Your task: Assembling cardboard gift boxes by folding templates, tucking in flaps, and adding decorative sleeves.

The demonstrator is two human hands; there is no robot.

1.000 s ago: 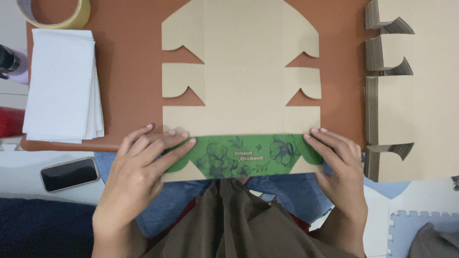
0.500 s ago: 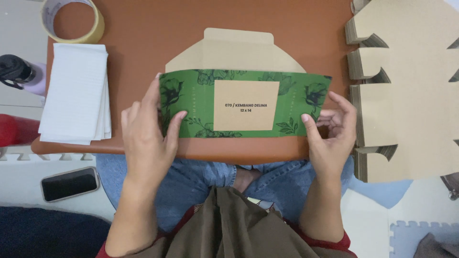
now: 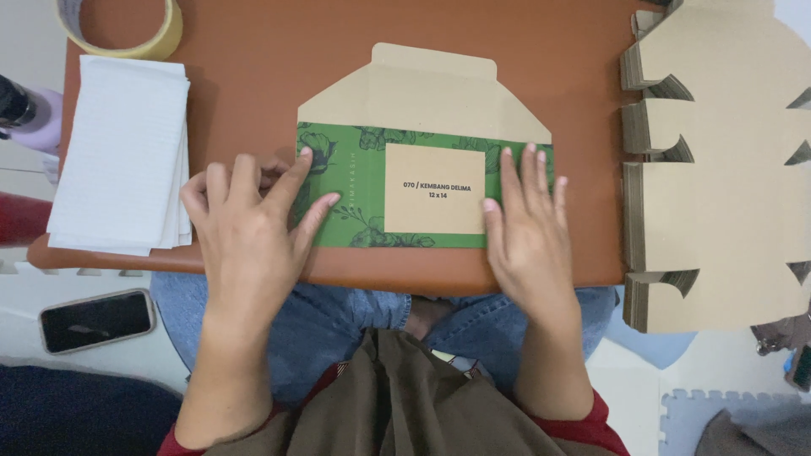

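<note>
- head view: the brown table top (image 3: 253,67) ends just in front of the person's lap, and its near edge runs under both wrists; bare brown surface lies open above the folded box and between it and the paper stack.
- a roll of tape (image 3: 127,29) sits at the far left corner, cut off by the top edge of the view.
- a stack of white sheets (image 3: 118,156) lies along the left edge of the table, just beside the left hand.
- a tall pile of flat brown cardboard blanks (image 3: 718,169) with notched tabs fills the right side, near the right hand but apart from it.
- a dark phone (image 3: 95,319) lies below the table on the left.
- the folded box (image 3: 422,169) lies flat in the middle of the table: plain brown flap at the far side, a green leaf-printed band across the near side, a square tan label in the band's middle.
- the left hand (image 3: 253,228) lies flat and unclenched, fingers spread over the band's left end, gripping nothing.
- the right hand (image 3: 528,228) presses flat on the band's right end, fingers straight, just beside the label, also grasping nothing.
</note>
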